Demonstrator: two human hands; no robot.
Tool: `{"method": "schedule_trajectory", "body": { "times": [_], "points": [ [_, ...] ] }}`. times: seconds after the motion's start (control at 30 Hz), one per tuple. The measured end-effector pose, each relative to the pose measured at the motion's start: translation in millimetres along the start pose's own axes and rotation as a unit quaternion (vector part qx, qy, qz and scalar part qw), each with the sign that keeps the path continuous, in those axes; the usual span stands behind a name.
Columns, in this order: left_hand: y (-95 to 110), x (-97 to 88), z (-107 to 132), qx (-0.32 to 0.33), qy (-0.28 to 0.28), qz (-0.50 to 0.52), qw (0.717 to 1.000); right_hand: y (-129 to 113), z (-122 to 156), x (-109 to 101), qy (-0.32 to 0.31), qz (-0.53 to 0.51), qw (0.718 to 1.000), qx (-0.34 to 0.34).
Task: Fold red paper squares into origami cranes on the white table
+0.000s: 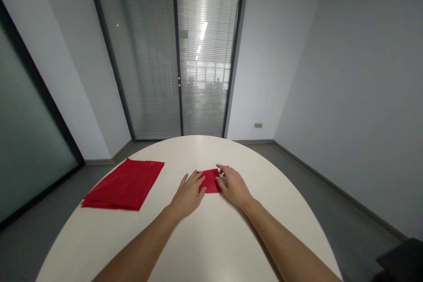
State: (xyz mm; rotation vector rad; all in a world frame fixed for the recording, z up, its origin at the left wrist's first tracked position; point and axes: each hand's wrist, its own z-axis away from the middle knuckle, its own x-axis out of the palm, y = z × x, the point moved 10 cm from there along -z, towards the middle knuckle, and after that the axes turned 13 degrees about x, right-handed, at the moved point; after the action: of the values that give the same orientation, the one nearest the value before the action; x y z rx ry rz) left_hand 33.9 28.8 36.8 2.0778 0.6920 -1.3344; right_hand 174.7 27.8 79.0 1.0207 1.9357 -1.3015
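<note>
A small red folded rectangle [210,181], cloth or thin paper, lies flat on the round white table [211,246] between my hands. Spread fingers of my left hand [188,194] rest over its left edge and upper left corner. At its right edge is my right hand [234,186], index finger stretched toward the upper right corner and thumb on the side lower down. A gap shows between that thumb and index finger, while the other right fingers are curled and partly hidden. To the left lies a larger stack of red sheets [125,185] with uneven edges, untouched by either hand.
The table's curved edge runs round the far side and both flanks. Beyond it stands a dark-framed glass partition [178,61] with blinds. A wall socket [258,125] sits low on the wall. Some dark object [401,260] shows at the lower right.
</note>
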Motion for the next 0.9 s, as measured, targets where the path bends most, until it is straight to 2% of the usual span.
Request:
{"method": "schedule_trajectory", "body": {
  "times": [0.07, 0.13, 0.23, 0.33, 0.43, 0.67, 0.9],
  "points": [
    [-0.1, 1.4, -0.2, -0.002, -0.011, -0.010, 1.000, -16.4, 6.3, 1.8, -0.013, 0.005, 0.998, -0.060],
    [1.0, 2.5, -0.5, -0.002, -0.025, -0.016, 1.000, -25.1, 13.6, 14.6, -0.068, 0.015, 0.993, -0.090],
    [2.0, 4.6, -0.7, -0.011, -0.051, -0.027, 0.998, -18.3, 21.6, 41.8, -0.175, 0.055, 0.981, -0.059],
    [-0.4, 5.6, 0.0, -0.034, -0.063, -0.040, 0.997, -8.9, 24.6, 54.7, -0.228, 0.083, 0.970, -0.020],
    [-2.1, 5.6, 0.6, -0.043, -0.051, -0.048, 0.997, -7.5, 24.0, 55.5, -0.235, 0.095, 0.967, -0.008],
    [-3.7, 2.4, 2.4, -0.037, 0.015, -0.060, 0.997, -8.5, 23.9, 54.0, -0.220, 0.102, 0.970, 0.003],
    [-8.3, -5.1, 4.7, -0.063, 0.026, -0.069, 0.995, -8.8, 21.2, 50.0, -0.227, 0.097, 0.969, -0.030]
  ]
}}
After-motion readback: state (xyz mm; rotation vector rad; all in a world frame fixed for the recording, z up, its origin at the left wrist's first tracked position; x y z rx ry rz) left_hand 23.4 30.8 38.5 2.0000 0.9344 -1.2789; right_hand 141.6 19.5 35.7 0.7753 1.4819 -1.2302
